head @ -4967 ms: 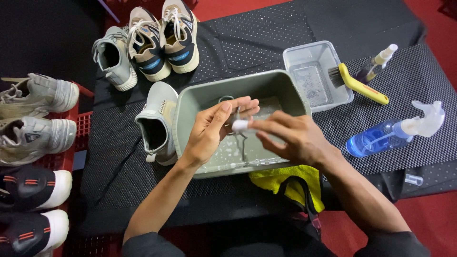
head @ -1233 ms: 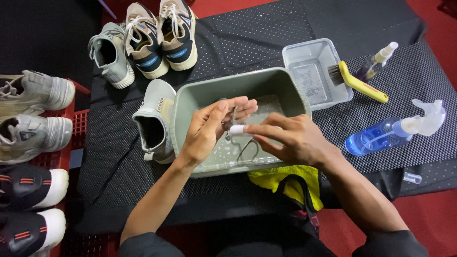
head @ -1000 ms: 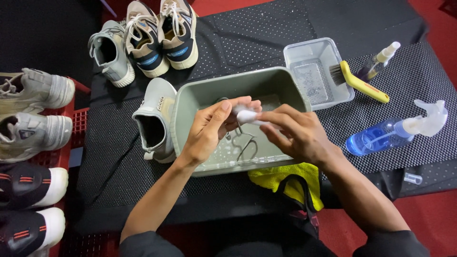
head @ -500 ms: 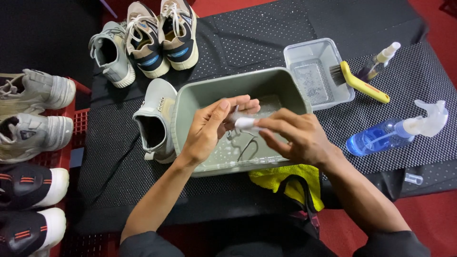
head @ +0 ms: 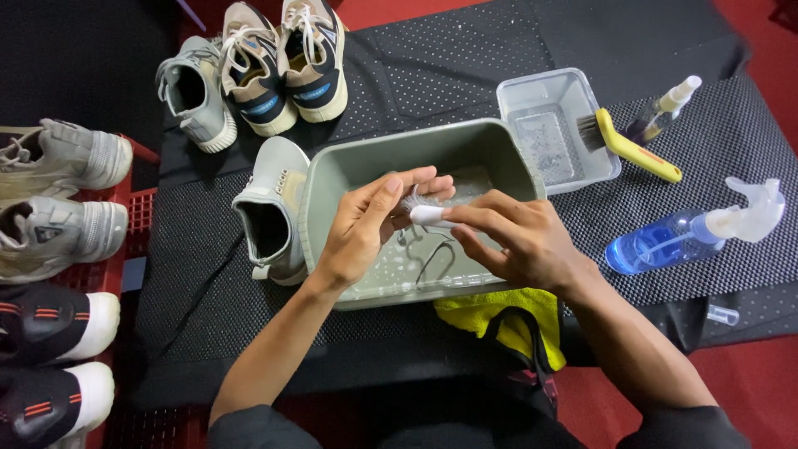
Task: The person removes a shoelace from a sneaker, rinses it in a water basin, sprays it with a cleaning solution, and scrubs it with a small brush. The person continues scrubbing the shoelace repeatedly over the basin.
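Both hands work over the grey-green tub [head: 332, 179] at the centre of the black mat [head: 465, 66]. The left hand [head: 366, 224] is cupped, fingers curled around something pale that appears to be a shoelace, pressed against its palm. The right hand [head: 515, 241] is closed in a pinch on a small white brush [head: 424, 214], whose bristle end meets the left palm. A dark lace loop [head: 432, 262] lies in the shallow water at the tub's bottom.

Judged progress: scrubbing of the lace is in hand, not finished. One pale grey shoe [head: 270, 212] stands unlaced just beside the tub at 9 o'clock; whether it has been washed cannot be told. Three more shoes [head: 258, 62] wait at 11 o'clock, and others sit on the red crate [head: 125, 191] at 9 o'clock, all apparently dry and untouched.

A clear tray [head: 515, 100] with a yellow-handled brush [head: 632, 150] lies at 2 o'clock, a blue spray bottle [head: 665, 241] at 3 o'clock, a small dropper bottle [head: 661, 112] beyond. A yellow cloth [head: 482, 312] lies at 6 o'clock, unused.
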